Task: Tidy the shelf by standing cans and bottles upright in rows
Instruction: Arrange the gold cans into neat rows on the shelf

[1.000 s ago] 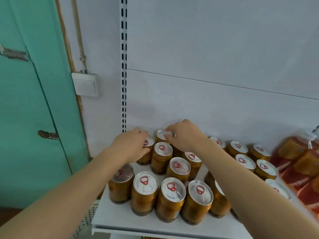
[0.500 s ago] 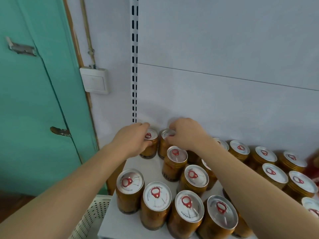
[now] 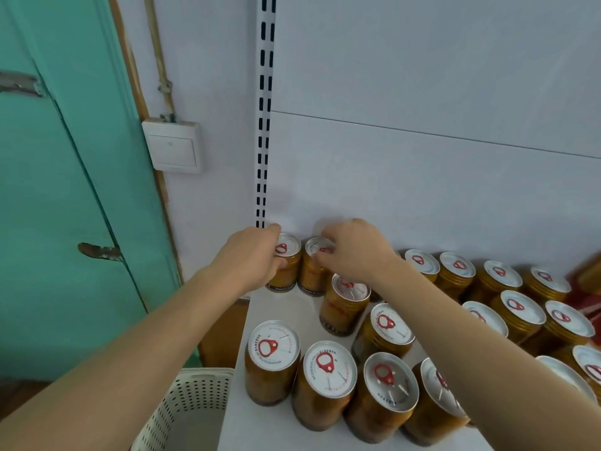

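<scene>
At the back left corner of the white shelf (image 3: 276, 320), against the rear panel (image 3: 422, 190), two gold cans stand upright side by side. The left hand (image 3: 250, 258) holds the corner can (image 3: 286, 265), fingers curled round its left side and thumb on its front near the rim. The right hand (image 3: 354, 249) grips the second can (image 3: 313, 268) from above — its fingers are curled over the lid's far edge and pinch the rim. The two cans are just beside each other; whether they touch cannot be told.

Further gold cans, all upright with silver lids and red pull rings, occupy the rest of the shelf. One can (image 3: 344, 304) stands just in front of the second can, another (image 3: 383, 333) nearer and to the right of it. A front row of four (image 3: 328, 382) stands close to the shelf's near edge, lids tight together. More cans (image 3: 500, 288) run in rows along the back panel to the right, partly hidden by the right forearm.

Other items noted: a slotted upright rail (image 3: 265, 109) at the shelf's left end; a white wall switch (image 3: 172, 146) beside it; a green door (image 3: 48, 190) at left — closed; a perforated white basket (image 3: 188, 408) below the shelf's left end; red packaging (image 3: 588, 297) at the far right edge, contents not identifiable.
</scene>
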